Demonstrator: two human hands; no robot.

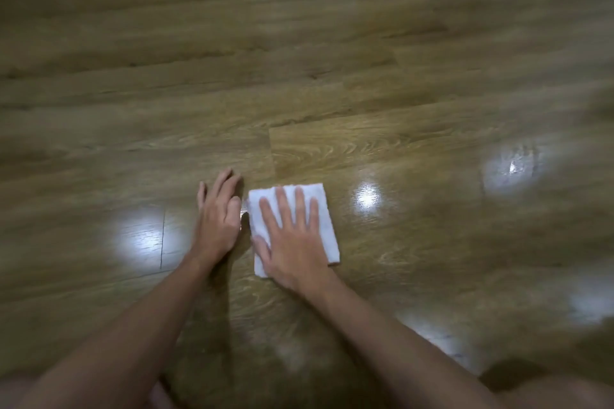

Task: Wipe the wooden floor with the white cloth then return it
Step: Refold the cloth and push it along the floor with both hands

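Two bare hands in view, both down at floor level, forearms reaching in from bottom edge. Right hand flat on white cloth, palm down, fingers straight and spread, pressing, not curled round anything. Thumb lies along cloth's left edge. Cloth folded into rough rectangle, flat on wooden floor, near centre of view, slightly right; far edge and right strip exposed past fingertips, near-right corner showing beside wrist.

Left hand just beside cloth's left edge, resting on bare floor, fingers extended and loosely together, released, gripping nothing. Thumb tip near cloth's far-left corner; contact w/ cloth cannot be told, small gap or shadow between.

Floor: brown wood-grain planks running approx. left-right, glossy. Several bright light reflections on surface: one right of cloth, one left of left hand, one farther right w/ streaky marks inside it. Plank seams visible above cloth and left of left hand. Outer parts of view blurred; dark shape at bottom right not identifiable.
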